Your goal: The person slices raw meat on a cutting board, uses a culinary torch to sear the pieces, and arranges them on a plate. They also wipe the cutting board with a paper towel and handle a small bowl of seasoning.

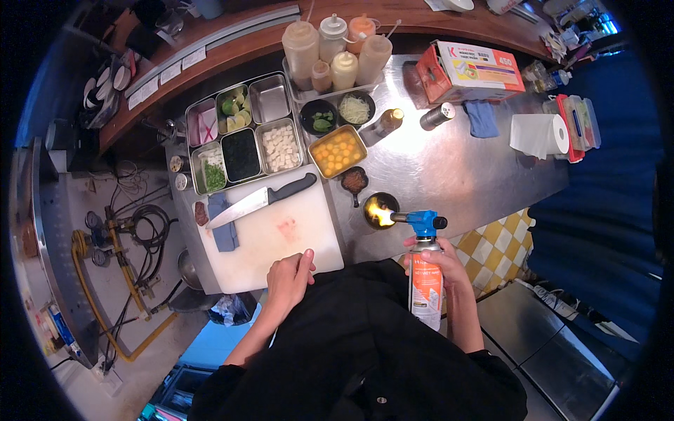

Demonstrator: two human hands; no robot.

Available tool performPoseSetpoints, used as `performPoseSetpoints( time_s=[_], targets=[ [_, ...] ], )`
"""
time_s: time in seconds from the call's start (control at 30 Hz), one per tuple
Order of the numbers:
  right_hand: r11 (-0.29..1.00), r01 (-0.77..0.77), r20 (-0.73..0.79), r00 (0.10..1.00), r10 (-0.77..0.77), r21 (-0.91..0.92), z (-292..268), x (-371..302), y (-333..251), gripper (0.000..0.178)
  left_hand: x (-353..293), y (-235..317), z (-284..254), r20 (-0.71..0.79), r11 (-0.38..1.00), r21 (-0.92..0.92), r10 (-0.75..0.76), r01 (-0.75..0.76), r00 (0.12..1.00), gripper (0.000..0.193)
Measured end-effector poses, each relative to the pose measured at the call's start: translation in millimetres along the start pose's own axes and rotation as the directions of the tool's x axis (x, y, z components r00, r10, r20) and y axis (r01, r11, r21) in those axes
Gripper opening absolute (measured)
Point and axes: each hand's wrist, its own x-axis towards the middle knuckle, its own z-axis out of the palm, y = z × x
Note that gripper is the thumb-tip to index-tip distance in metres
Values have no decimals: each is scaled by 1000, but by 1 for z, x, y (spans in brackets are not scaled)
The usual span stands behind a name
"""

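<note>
Your right fingers (450, 262) are clasping the blowtorch (423, 223) by its stiff, likely slick can (425, 289), safely below the flaming nozzle (401, 217). Your left fingers (305, 266) are resting half-open, seemingly holding nothing.

My fisheye view looks steeply down from my head; my black shirt (372, 337) fills six o'clock, close to the lens; the stainless-steel worktop (463, 175) sits mid-view, within reach; the wooden shelf (449, 21) bends across twelve.
</note>
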Motion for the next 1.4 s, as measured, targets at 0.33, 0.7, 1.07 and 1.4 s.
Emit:
performPoseSetpoints(
  time_s=[0.33,0.7,1.07,1.4],
  targets=[
    [999,-17,10,1000,17,29,1,-1,-4,56,6,-1,-6,-11,1000,8,18,-18,1000,65],
    [998,-33,-96,995,29,-48,17,-8,-6,49,10,-4,-5,-2,1000,-23,5,-5,1000,62],
    [990,-12,-125,992,-6,-142,29,-11,-2,53,11,-6,-10,-11,999,-32,16,-17,1000,54],
    [983,71,-135,986,-94,-167,5,-105,-11,76,-48,142,44,-99,264,148,963,-953,251,39]
  ],
)
